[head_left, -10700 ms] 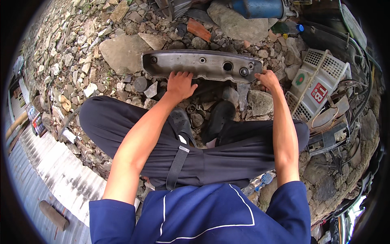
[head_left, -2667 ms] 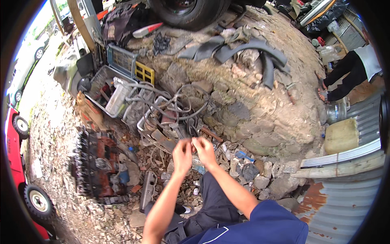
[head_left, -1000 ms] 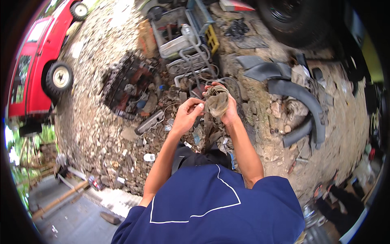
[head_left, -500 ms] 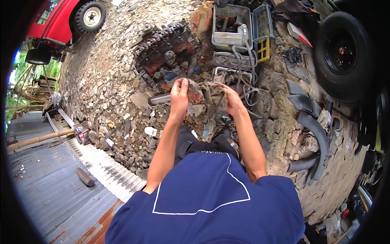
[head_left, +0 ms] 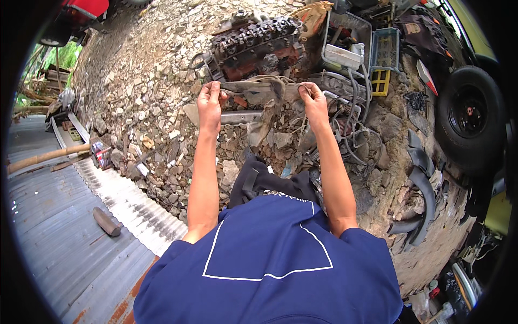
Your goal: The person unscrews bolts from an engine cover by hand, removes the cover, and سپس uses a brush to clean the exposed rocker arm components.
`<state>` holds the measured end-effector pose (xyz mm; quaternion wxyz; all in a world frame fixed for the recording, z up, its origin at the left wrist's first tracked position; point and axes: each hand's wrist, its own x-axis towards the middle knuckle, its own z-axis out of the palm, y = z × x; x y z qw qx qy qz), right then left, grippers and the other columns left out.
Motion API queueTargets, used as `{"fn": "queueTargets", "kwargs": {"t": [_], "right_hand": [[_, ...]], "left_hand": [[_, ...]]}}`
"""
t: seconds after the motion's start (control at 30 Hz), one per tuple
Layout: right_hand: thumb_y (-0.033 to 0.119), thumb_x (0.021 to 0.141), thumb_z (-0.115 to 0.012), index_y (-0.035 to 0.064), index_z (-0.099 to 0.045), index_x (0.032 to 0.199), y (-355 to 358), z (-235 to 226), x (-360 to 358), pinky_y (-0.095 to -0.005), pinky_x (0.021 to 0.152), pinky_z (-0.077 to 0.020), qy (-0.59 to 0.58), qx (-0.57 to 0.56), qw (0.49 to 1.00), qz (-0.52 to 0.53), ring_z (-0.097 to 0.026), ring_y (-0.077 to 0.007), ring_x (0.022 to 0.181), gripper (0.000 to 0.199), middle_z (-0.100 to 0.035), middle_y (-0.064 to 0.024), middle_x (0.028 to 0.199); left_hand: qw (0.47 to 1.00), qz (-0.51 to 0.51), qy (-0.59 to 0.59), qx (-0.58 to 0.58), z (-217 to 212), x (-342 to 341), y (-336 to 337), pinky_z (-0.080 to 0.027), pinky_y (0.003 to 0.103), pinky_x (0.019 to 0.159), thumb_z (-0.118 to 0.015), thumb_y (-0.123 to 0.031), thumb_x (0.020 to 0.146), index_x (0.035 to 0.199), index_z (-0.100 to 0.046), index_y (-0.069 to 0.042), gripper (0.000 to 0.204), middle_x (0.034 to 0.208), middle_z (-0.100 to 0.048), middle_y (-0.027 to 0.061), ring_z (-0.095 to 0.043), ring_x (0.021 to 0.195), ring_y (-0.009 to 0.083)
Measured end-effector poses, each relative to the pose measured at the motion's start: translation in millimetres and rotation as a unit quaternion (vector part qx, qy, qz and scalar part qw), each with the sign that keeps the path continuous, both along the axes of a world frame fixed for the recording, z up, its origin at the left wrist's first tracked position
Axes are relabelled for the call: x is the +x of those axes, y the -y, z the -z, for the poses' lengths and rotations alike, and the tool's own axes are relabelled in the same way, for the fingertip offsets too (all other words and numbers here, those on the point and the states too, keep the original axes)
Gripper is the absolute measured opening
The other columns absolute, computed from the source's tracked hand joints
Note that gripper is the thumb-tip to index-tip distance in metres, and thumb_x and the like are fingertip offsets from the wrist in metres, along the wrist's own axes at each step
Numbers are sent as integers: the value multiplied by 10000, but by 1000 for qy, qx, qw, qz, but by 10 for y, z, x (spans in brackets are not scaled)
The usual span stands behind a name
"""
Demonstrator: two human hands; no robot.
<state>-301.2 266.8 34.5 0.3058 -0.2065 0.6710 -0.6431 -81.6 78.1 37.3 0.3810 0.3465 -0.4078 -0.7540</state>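
Your left hand [head_left: 210, 106] and right hand [head_left: 315, 106] pinched a rag [head_left: 250, 88] between fingers at opposite ends, likely to spread it. Its middle sagged.

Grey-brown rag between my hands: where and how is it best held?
The rag is probably best pinched at both ends of its upper edge: left hand from the left, right hand from the right, as now. Between those ends it is drawn nearly straight, while its middle is bunched and a loose part hangs below.
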Motion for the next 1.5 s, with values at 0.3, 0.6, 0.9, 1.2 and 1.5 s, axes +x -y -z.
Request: {"fn": "queueTargets", "kwargs": {"t": [0.3, 0.6, 0.9, 1.2, 1.5], "right_hand": [[122, 1044, -536, 58, -598, 1118, 739, -97, 690, -211, 799, -419, 81, -95, 989, -85, -486, -39, 863, 116, -561, 52, 940], [120, 992, -563, 52, -631, 1046, 803, -272, 604, -245, 776, -490, 255, -135, 949, -127, -591, -71, 871, 110, -634, 11, 967], [49, 903, -673, 39, -707, 1043, 406, 36, -253, -229, 744, -485, 25, -27, 998, 42, -607, -73, 835, 144, -694, -3, 931], [249, 924, -615, 24, -555, 1268, 72, 703, 147, -476, 1008, -444, -270, 293, 916, -43, -515, -371, 1190, 415, -522, -226, 1274], [311, 845, -753, -20, -651, 1108, -12, 907, 639, -425, 901, -485, -162, 98, 952, -239, -610, -359, 1011, 435, -652, -192, 1053]], "left_hand": [[993, -12, 113, 19, 351, 446, 115, -447, 418, 1053, -687, -482, 929, 1445, -351, -80, 735, 1417, -537, 174, -524, 1290, 242], [947, 110, 216, -211, 696, -116, -456, -472, 374, 967, -844, -366, 790, 1246, -600, 10, 639, 1165, -662, 156, -612, 1102, 255], [949, 127, 195, -212, 500, -148, -274, -493, 243, 676, -847, -191, 822, 1004, -719, -32, 274, 820, -712, -2, -599, 734, 50], [909, 153, 284, -262, 713, -273, -457, -441, 266, 775, -621, -290, 1017, 977, -698, 9, 311, 863, -644, -28, -536, 825, 80], [976, 173, 128, -13, 888, -222, -651, -498, 285, 885, -584, -209, 1036, 1215, -571, -4, 273, 1088, -675, 44, -627, 970, 112]]}}
